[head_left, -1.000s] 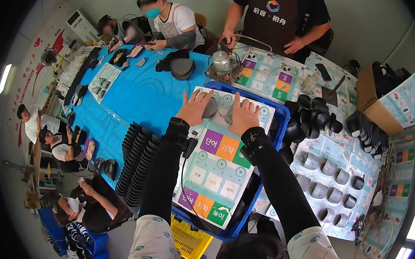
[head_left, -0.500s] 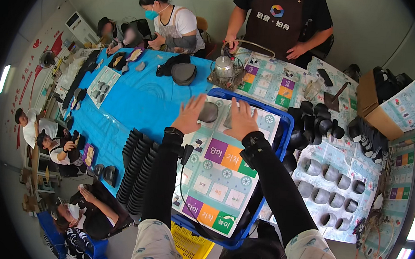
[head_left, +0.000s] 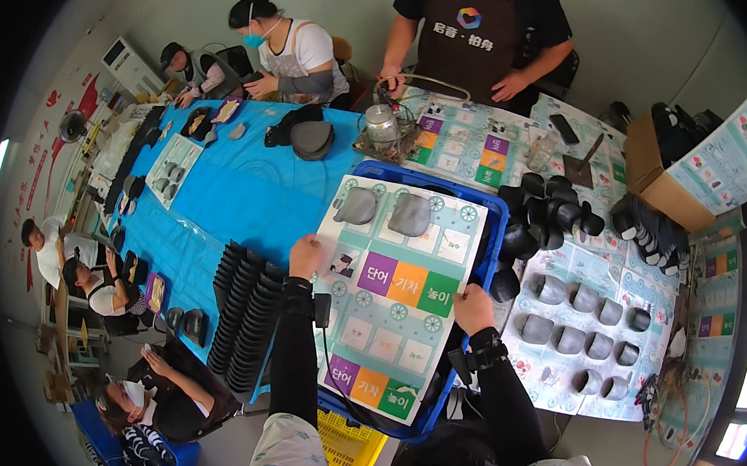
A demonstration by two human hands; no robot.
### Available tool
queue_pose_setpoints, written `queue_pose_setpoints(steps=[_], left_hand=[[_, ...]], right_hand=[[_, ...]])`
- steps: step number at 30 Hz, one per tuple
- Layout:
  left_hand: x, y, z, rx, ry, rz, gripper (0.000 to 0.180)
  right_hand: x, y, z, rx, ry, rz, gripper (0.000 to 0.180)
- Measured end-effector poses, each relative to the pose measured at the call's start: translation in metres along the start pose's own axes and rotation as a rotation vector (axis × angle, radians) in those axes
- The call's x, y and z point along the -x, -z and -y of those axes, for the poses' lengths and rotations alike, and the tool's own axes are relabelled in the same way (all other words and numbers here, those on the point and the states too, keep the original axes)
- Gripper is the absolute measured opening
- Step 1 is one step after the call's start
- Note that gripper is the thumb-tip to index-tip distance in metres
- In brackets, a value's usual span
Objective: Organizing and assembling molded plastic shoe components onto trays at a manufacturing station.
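A printed board (head_left: 381,336) with purple, orange and green blocks lies over a blue crate in front of me. Two dark-grey rounded pieces, a left one (head_left: 357,206) and a right one (head_left: 410,215), rest side by side near its far edge. My left hand (head_left: 306,256) is closed at the board's left edge, fingers curled. On the opposite edge, lower down, my right hand (head_left: 474,309) is closed too, its fingertips partly hidden. Both hands are apart from the grey pieces.
The blue crate (head_left: 496,242) sticks out around the board. Left of it stand stacked black curved pieces (head_left: 247,311) by a blue-covered table (head_left: 229,197). Grey shells (head_left: 537,329) stand in rows at right. A metal kettle (head_left: 382,128) sits beyond; co-workers surround the table.
My hands have drawn back from over the grey pieces to the board's side edges, and their fingers have closed. Both pieces now show fully. The whole view has shifted slightly.
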State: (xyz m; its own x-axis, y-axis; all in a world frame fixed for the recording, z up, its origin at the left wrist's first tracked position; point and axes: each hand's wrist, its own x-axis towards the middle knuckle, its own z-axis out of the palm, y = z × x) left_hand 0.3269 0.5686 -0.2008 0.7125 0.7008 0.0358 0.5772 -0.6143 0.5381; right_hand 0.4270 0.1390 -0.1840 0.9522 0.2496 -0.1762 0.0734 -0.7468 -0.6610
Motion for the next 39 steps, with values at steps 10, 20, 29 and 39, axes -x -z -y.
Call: queue_pose_setpoints(steps=[10,20,29,39], left_hand=[[0.018,-0.002,-0.017,-0.051,-0.117,0.068,0.052],[0.333,-0.077,-0.377,0.513,-0.293,0.197,0.089],[0.379,-0.322,-0.434,-0.379,0.071,0.451,0.139],[0.373,-0.333,-0.446,-0.428,0.122,0.406,0.136]], right_hand=[[0.040,0.048,-0.017,-0.044,-0.087,0.118,0.042],[0.186,0.197,-0.248,0.309,-0.358,0.077,0.070],[0.145,0.185,-0.301,0.283,-0.376,-0.322,0.089],[0.092,0.176,-0.305,0.323,-0.430,-0.277,0.090]])
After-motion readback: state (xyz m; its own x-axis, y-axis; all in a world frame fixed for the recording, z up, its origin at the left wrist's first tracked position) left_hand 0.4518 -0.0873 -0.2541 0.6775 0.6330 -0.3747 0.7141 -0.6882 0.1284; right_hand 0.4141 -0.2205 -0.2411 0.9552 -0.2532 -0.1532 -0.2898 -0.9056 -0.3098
